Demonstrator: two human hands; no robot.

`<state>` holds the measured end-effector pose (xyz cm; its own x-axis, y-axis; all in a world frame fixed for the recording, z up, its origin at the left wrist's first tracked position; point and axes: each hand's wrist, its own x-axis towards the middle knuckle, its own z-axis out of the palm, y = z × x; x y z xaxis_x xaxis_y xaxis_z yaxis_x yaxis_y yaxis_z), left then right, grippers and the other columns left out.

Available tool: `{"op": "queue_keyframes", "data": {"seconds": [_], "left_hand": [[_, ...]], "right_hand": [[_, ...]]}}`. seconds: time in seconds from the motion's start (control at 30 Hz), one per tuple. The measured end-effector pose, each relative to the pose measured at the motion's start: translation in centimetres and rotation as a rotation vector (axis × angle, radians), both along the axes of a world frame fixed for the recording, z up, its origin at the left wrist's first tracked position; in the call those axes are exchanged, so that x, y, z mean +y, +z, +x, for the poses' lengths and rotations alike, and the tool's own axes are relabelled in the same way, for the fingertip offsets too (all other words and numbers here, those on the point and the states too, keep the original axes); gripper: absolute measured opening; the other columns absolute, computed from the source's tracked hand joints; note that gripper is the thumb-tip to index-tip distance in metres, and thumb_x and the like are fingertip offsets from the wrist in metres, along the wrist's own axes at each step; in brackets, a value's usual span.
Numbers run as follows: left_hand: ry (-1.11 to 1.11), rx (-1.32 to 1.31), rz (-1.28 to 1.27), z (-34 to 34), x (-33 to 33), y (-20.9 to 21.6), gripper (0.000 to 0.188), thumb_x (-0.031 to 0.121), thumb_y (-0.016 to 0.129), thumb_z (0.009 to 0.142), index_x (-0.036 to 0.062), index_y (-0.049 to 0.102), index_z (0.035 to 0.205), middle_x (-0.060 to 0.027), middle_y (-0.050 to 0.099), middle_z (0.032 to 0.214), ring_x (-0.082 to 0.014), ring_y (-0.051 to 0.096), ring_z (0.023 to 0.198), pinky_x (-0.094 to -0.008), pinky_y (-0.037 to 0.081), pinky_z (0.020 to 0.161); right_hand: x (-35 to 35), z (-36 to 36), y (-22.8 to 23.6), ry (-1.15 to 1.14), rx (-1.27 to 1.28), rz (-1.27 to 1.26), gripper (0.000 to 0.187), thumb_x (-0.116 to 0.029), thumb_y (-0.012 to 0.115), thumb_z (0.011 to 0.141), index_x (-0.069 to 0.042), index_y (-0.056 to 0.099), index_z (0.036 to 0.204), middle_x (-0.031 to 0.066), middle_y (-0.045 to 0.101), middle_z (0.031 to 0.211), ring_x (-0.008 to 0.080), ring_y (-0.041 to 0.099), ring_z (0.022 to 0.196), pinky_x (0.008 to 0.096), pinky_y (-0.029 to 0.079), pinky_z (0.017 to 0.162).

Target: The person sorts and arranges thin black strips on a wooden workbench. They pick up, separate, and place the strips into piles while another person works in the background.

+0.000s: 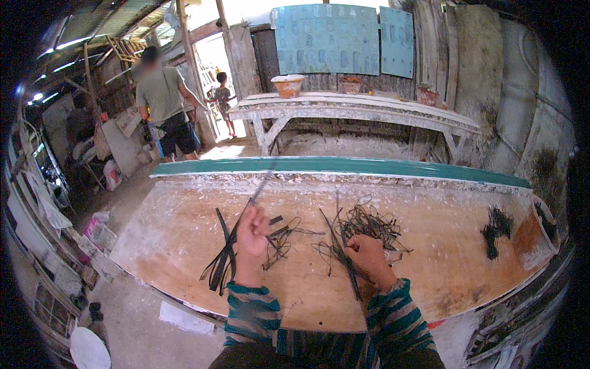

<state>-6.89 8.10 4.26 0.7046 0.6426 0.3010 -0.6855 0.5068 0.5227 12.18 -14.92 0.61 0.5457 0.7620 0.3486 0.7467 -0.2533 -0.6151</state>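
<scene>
My left hand [252, 232] is raised over the wooden worktop, fingers closed on a thin dark strip [265, 182] that slants up and away, smeared by motion. Beside and under that hand lie flat black strips [224, 258], some crossing. Thin black loops [279, 249] spread to its right. My right hand [370, 257] is closed in a pinch on long black strips [351, 277], which run along its left side toward me. Just beyond it sits a tangled pile of thin black loops [369, 221]. The fingertips of this hand are partly hidden.
A green-faced ledge [344, 165] borders the worktop's [166, 246] far side. At the right are a small black bundle [496, 229] and a tipped clay-coloured container [533, 240]. Pots [287, 87] stand on a white bench [369, 112] behind. Two people [166, 98] stand at the back left.
</scene>
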Motion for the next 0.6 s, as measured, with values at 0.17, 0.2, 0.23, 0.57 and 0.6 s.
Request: {"op": "queue_keyframes", "data": {"seconds": [0.17, 0.2, 0.23, 0.57, 0.6], "left_hand": [[-0.285, 0.348, 0.297, 1.8, -3.6, 0.9, 0.012, 0.019, 0.054, 0.087, 0.0071, 0.052, 0.087, 0.0034, 0.043, 0.061, -0.0023, 0.031, 0.043, -0.0162, 0.021, 0.037], [-0.347, 0.378, 0.316, 2.3, -3.9, 0.7, 0.012, 0.019, 0.054, 0.087, 0.0069, 0.052, 0.087, 0.0033, 0.043, 0.062, -0.0021, 0.031, 0.043, -0.0161, 0.021, 0.037], [-0.409, 0.408, 0.335, 2.6, -4.2, 0.4, 0.012, 0.019, 0.054, 0.087, 0.0068, 0.052, 0.087, 0.0032, 0.044, 0.062, -0.0018, 0.031, 0.043, -0.016, 0.021, 0.037], [-0.387, 0.592, 0.353, 3.4, -4.8, -0.6, 0.013, 0.02, 0.056, 0.086, 0.0072, 0.054, 0.083, 0.0032, 0.045, 0.06, -0.0014, 0.029, 0.042, -0.0168, 0.018, 0.037], [-0.407, 0.591, 0.349, 3.3, -4.7, -0.6, 0.014, 0.02, 0.056, 0.085, 0.0073, 0.054, 0.082, 0.0033, 0.045, 0.06, -0.0014, 0.029, 0.042, -0.0169, 0.018, 0.037]], "right_hand": [[0.3, -1.2, 1.5, -0.063, 0.166, 0.193, 0.024, -0.027, 0.059, 0.079, -0.007, 0.061, 0.093, 0.0113, 0.06, 0.076, 0.0278, 0.058, 0.07, 0.0357, 0.046, 0.067], [0.6, -1.4, 1.6, -0.071, 0.191, 0.327, 0.025, -0.027, 0.056, 0.081, -0.007, 0.059, 0.097, 0.0103, 0.059, 0.077, 0.0252, 0.056, 0.069, 0.0339, 0.046, 0.066], [0.9, -1.6, 1.6, -0.077, 0.217, 0.462, 0.027, -0.027, 0.053, 0.084, -0.007, 0.057, 0.102, 0.0093, 0.058, 0.078, 0.0227, 0.055, 0.069, 0.0322, 0.045, 0.065], [-0.6, 1.6, 2.2, 0.644, 1.493, 0.72, 0.068, -0.059, 0.026, 0.088, -0.001, 0.054, 0.11, 0.0013, 0.052, 0.062, 0.0125, 0.046, 0.049, 0.0249, 0.038, 0.043], [-0.8, 2.0, 2.2, 0.651, 1.488, 0.739, 0.067, -0.058, 0.026, 0.089, -0.001, 0.055, 0.108, 0.0011, 0.052, 0.061, 0.012, 0.044, 0.048, 0.0251, 0.037, 0.042]]}}
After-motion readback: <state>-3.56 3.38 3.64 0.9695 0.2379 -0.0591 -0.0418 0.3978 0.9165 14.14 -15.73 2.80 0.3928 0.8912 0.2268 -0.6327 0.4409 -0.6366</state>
